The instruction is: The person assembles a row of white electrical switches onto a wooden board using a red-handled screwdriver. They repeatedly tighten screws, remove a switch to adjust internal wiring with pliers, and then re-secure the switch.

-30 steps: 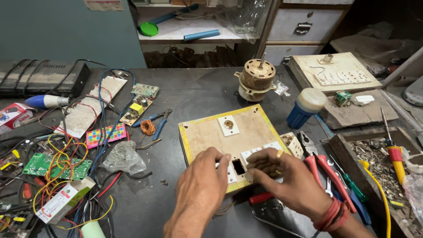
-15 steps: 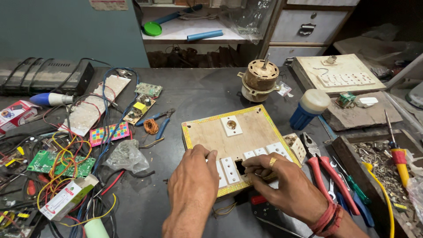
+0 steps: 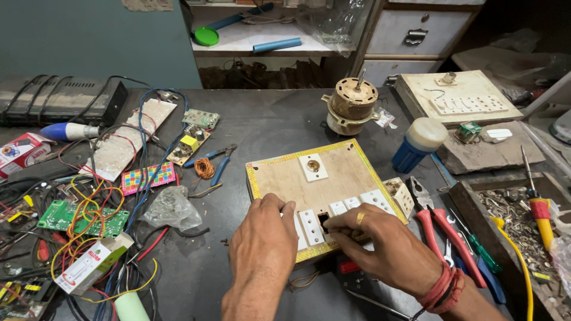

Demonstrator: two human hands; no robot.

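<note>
Right now the right hand (image 3: 380, 249), fingertips pinched together at the dark slot (image 3: 324, 221) on the wooden switchboard (image 3: 324, 178), sits nearer it than the left hand (image 3: 262, 238), pressed flat just beside.

Left hand (image 3: 262, 235) lies palm down, fingers curled forward; right hand (image 3: 380, 244) reaches leftward beside it, fingertips pinched together.

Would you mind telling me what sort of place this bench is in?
Most likely an electrical repair workshop: a wooden switchboard under both hands, loose circuit boards amid tangled wires, and red-handled pliers beside a bare motor.
</note>
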